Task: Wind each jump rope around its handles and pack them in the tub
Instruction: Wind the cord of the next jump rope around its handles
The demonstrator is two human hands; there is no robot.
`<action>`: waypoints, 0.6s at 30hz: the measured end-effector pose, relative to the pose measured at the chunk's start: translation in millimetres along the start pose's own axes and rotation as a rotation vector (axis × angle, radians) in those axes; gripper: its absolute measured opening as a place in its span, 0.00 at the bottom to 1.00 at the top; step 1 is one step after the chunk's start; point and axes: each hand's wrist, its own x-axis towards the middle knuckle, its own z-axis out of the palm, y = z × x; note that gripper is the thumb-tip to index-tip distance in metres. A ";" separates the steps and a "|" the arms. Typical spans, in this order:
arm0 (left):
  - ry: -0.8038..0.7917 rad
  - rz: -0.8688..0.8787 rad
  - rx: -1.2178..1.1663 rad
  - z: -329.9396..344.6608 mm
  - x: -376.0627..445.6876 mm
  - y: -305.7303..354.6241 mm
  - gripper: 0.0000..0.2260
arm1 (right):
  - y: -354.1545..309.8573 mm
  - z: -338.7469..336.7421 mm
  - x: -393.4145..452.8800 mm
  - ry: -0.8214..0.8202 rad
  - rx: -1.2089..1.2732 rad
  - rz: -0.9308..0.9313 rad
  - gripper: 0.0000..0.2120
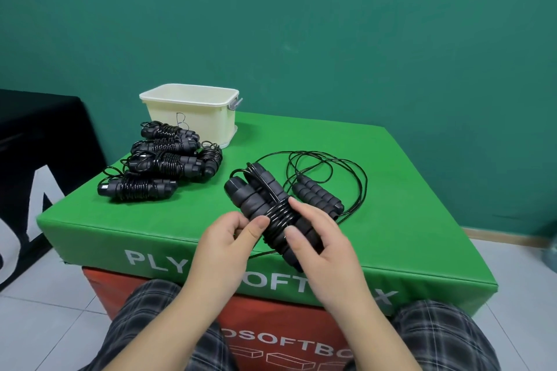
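Your left hand (232,230) and right hand (313,229) both grip the half-wound jump rope (271,214) above the green plyo box (376,190) — the thin, springy cord likely uncoils, so pinch across the coils over the soft foam handles.

The tub's (193,117) inside is hidden by its wall, and forearms cover letters on the green box (391,190).

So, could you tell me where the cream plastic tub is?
The cream plastic tub stands at the green foam box's far left corner, just behind the wound black jump ropes.
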 end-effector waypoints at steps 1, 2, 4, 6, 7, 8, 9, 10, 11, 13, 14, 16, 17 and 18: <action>0.006 0.016 0.019 -0.4 -0.1 -1.4 0.19 | 0.2 -0.2 -0.9 -0.025 -0.013 0.014 0.23; 0.010 0.029 0.039 -0.7 -0.1 -2.2 0.18 | 0.9 -0.4 -1.1 -0.045 -0.049 0.027 0.27; 0.003 0.063 0.085 0.6 0.2 -5.3 0.15 | 5.6 0.9 -0.5 -0.064 -0.165 0.046 0.33; -0.036 0.099 0.123 3.4 -0.8 -7.3 0.13 | 8.0 2.4 -0.4 -0.051 -0.245 0.067 0.36; -0.060 0.113 0.132 4.9 -1.2 -8.8 0.12 | 8.7 2.6 -0.7 -0.035 -0.257 0.068 0.36; -0.083 0.120 0.135 5.8 -1.6 -9.4 0.12 | 9.8 2.4 -1.2 -0.024 -0.258 0.065 0.35; -0.100 0.127 0.132 6.0 -1.1 -10.8 0.11 | 11.1 2.3 -2.3 -0.017 -0.255 0.064 0.34; -0.116 0.133 0.120 5.4 -0.2 -11.7 0.11 | 11.6 1.9 -3.4 -0.015 -0.250 0.064 0.34; -0.134 0.141 0.105 4.4 1.0 -12.9 0.12 | 11.8 1.6 -4.5 -0.013 -0.239 0.068 0.33; -0.184 0.179 0.101 2.0 2.3 -13.6 0.12 | 10.8 0.7 -4.8 0.003 -0.165 0.109 0.30; -0.213 0.198 0.105 0.9 2.2 -13.5 0.11 | 9.8 0.4 -4.4 0.020 -0.100 0.137 0.26; -0.253 0.188 0.080 -0.3 1.8 -13.8 0.09 | 6.6 -0.2 -3.4 0.048 0.048 0.194 0.18; -0.263 0.166 0.069 0.1 2.4 -15.0 0.08 | 6.0 -0.7 -2.7 0.058 0.111 0.216 0.16; -0.263 0.144 0.077 1.3 3.2 -17.3 0.09 | 5.8 -1.1 -2.0 0.064 0.159 0.234 0.14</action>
